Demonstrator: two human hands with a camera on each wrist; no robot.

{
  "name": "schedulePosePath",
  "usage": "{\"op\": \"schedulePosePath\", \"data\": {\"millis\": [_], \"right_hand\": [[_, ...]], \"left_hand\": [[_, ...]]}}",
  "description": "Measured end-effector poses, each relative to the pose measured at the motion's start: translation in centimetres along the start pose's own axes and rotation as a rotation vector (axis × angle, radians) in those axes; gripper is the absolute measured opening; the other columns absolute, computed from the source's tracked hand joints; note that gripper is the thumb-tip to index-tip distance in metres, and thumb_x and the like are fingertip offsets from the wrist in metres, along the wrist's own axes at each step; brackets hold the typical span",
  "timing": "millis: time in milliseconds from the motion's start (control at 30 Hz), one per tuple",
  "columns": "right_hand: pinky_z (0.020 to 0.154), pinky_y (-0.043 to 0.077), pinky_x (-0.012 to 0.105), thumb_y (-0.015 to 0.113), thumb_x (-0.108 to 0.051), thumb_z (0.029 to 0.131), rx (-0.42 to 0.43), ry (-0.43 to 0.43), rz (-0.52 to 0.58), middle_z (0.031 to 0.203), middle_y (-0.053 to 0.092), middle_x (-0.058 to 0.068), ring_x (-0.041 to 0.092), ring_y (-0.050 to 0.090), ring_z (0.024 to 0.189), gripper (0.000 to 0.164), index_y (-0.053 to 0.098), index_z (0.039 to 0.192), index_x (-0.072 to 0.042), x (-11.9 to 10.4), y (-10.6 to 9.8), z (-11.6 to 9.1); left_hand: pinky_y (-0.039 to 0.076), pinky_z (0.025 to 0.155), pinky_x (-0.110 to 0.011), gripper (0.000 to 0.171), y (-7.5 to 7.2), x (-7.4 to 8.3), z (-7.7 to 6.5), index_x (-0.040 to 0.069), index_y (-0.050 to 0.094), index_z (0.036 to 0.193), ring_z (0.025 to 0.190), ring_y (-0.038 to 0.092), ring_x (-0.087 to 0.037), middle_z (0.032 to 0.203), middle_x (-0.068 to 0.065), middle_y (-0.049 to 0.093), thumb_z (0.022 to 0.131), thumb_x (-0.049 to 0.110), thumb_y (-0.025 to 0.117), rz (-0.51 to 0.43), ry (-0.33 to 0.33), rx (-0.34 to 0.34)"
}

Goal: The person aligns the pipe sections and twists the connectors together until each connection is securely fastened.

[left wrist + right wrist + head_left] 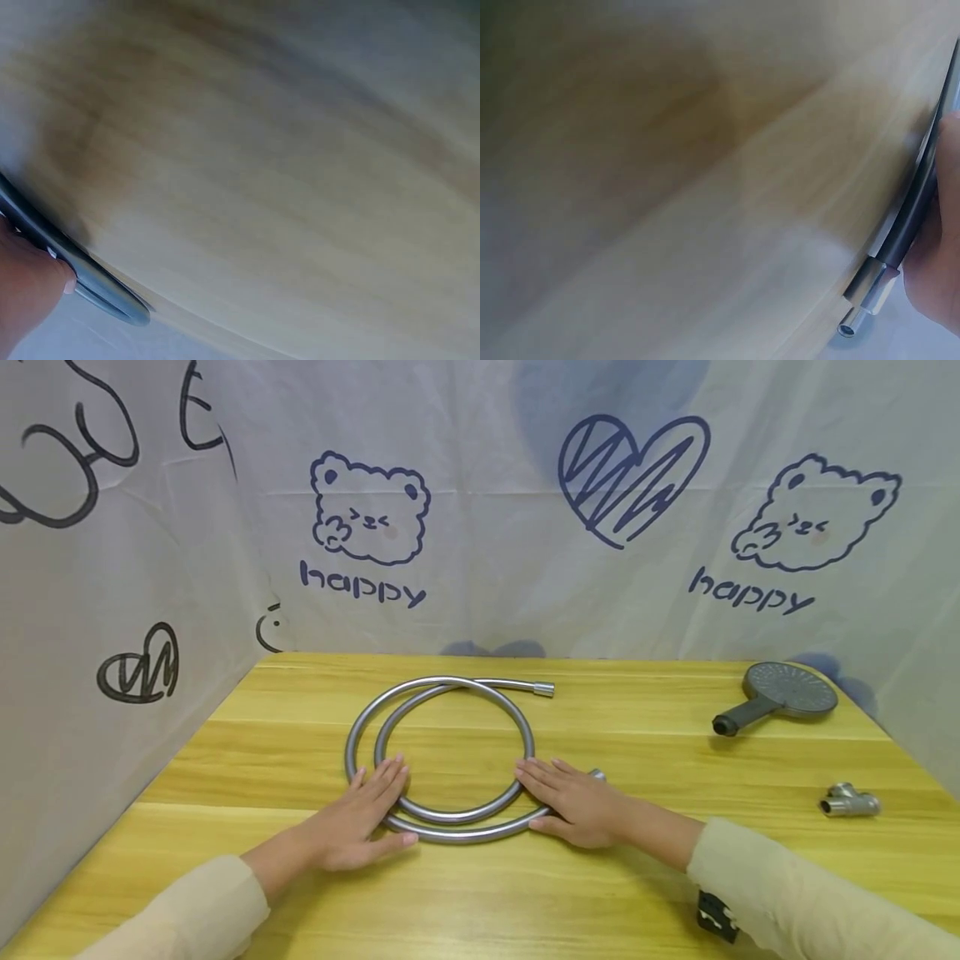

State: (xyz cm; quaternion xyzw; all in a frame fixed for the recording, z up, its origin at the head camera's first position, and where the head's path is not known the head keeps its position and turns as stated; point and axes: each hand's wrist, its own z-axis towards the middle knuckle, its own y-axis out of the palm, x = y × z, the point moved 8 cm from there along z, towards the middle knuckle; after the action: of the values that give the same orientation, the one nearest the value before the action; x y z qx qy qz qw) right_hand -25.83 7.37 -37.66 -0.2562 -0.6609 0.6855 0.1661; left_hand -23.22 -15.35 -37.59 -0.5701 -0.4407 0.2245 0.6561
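Note:
A silver shower hose (468,835) lies coiled in about two loops on the wooden table. My left hand (360,822) rests on the coil's left side, its fingers laid across the tubing and its thumb near the front strand. On the right side of the coil, my right hand (573,802) lies flat with fingers over the strands. One metal end fitting (543,689) points right at the back; the other (597,774) peeks out just behind the right hand. In the left wrist view the hose (112,289) runs beside the hand, and the right wrist view shows an end fitting (866,281).
To the right lies a grey shower head (791,689), its handle toward the left. Nearer the right edge is a small metal tee fitting (849,800). A black object (716,917) is partly covered by the right sleeve. White cloth (495,568) with drawings hangs behind the table.

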Motion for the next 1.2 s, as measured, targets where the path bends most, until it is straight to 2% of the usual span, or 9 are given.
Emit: {"op": "schedulePosePath", "data": {"millis": [533, 1200], "right_hand": [[0.112, 0.021, 0.051, 0.039, -0.037, 0.099, 0.014, 0.005, -0.009, 0.152, 0.025, 0.016, 0.032, 0.024, 0.139, 0.060, 0.026, 0.145, 0.001, 0.3, -0.2, -1.3], [0.113, 0.020, 0.049, 0.041, -0.039, 0.098, 0.023, 0.034, -0.033, 0.152, 0.023, 0.016, 0.031, 0.024, 0.140, 0.064, 0.025, 0.145, 0.000, 0.1, -0.3, -2.5]], "left_hand": [[0.002, 0.114, -0.054, 0.084, 0.3, 0.5, 0.6, -0.003, 0.012, 0.146, 0.143, 0.002, -0.033, 0.154, -0.019, 0.002, 0.092, 0.054, 0.043, 0.045, 0.046, -0.002], [0.004, 0.115, -0.052, 0.084, 0.3, 1.2, 1.6, -0.003, 0.013, 0.146, 0.143, 0.004, -0.034, 0.154, -0.020, 0.003, 0.092, 0.054, 0.042, 0.055, 0.065, -0.018]]}}
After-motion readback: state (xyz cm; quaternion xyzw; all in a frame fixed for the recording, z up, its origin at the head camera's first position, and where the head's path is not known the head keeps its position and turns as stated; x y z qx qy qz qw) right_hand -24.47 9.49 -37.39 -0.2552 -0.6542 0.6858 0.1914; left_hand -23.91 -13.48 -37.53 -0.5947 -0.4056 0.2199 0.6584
